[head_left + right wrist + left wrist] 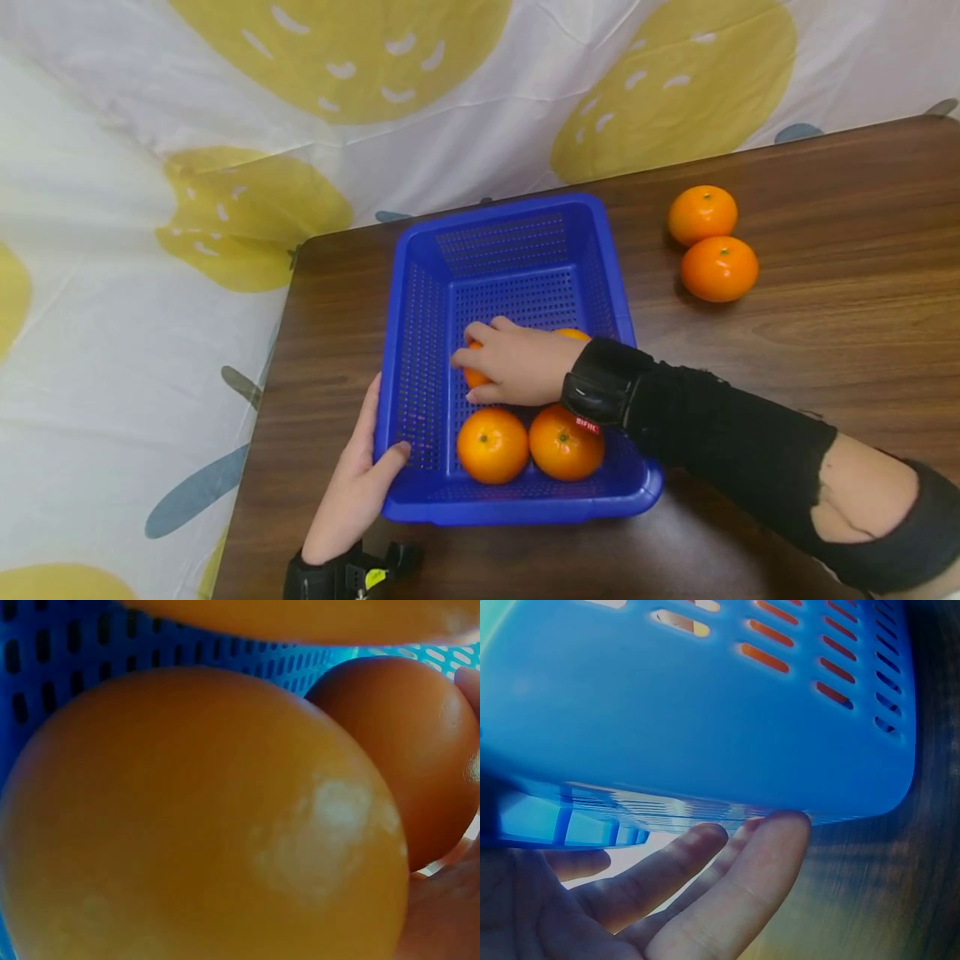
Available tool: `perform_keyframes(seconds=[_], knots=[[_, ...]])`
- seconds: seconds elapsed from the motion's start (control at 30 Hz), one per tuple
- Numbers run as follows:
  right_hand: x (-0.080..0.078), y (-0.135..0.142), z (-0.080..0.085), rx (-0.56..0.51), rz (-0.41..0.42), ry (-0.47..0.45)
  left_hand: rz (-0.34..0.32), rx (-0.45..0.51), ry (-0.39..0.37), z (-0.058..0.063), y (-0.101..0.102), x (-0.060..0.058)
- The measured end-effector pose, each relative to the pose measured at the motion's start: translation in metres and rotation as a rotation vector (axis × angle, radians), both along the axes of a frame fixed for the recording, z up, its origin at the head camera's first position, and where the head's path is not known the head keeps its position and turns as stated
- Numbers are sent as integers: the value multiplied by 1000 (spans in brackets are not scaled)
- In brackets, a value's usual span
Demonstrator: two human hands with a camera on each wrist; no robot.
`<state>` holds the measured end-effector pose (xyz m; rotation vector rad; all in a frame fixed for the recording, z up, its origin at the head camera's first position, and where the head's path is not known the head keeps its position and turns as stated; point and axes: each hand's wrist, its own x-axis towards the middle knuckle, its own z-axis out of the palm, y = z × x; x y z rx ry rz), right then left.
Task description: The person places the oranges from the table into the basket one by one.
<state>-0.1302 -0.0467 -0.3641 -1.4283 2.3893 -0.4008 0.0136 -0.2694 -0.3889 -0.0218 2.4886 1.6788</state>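
Observation:
A blue plastic basket [420,500] with slotted walls stands on the wooden table. My left hand [360,475] grips its left side near the front corner, thumb over the rim and fingers along the outside. In the left wrist view those fingers [742,885] lie against the basket wall [705,727]. Inside the basket, my right hand [517,362] reaches over an orange [474,367] and curls its fingers round it, hiding most of the fruit. Two more oranges, one on the left [492,446] and one on the right [566,450], sit at the basket's front end. Another orange [572,334] shows partly behind the right wrist.
Right of the basket, two oranges, a rear one [702,215] and a front one [719,269], lie close together on the table [847,275]. A fruit-patterned cloth [450,150] hangs along the table's back and left edges.

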Motion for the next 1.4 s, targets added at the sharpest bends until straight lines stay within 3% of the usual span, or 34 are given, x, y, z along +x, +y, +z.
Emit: perform_keyframes(seconds=[0.67,1.4], knots=[[3,-4,-7,72,39,70,10,-7,-6,0,0,1],[0,-4,-6,78,-44,53,18,13,-19,-1,1,0]])
